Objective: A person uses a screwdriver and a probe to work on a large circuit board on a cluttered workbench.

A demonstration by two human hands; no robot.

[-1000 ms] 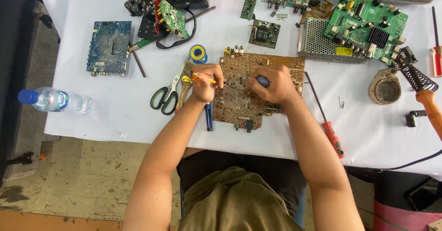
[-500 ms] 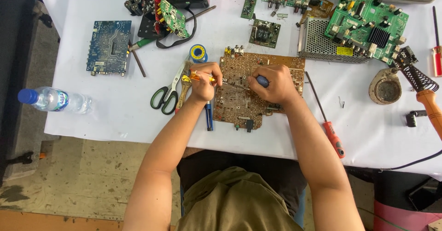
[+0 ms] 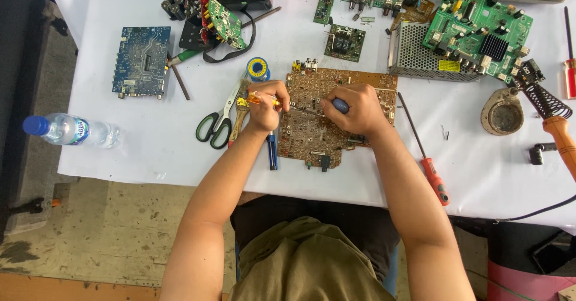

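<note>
A brown circuit board (image 3: 312, 139) lies on the white table (image 3: 150, 151) in front of me, copper side up. My right hand (image 3: 354, 109) rests on the board, shut on a blue-handled tool whose thin metal tip points left across the board. My left hand (image 3: 267, 106) sits at the board's left edge, shut on a thin tool with an orange and yellow handle. The two tips meet over the board's upper left part. A dark blue pen-like tool (image 3: 273, 151) lies under my left wrist.
Green-handled scissors (image 3: 217, 121) and a solder spool (image 3: 258, 68) lie left of the board. A red-handled screwdriver (image 3: 429, 163) lies to the right, beyond it a soldering iron (image 3: 555, 121) and its round stand (image 3: 503, 112). A blue board (image 3: 141, 61), a water bottle (image 3: 69, 130) and several green boards (image 3: 480, 31) surround them.
</note>
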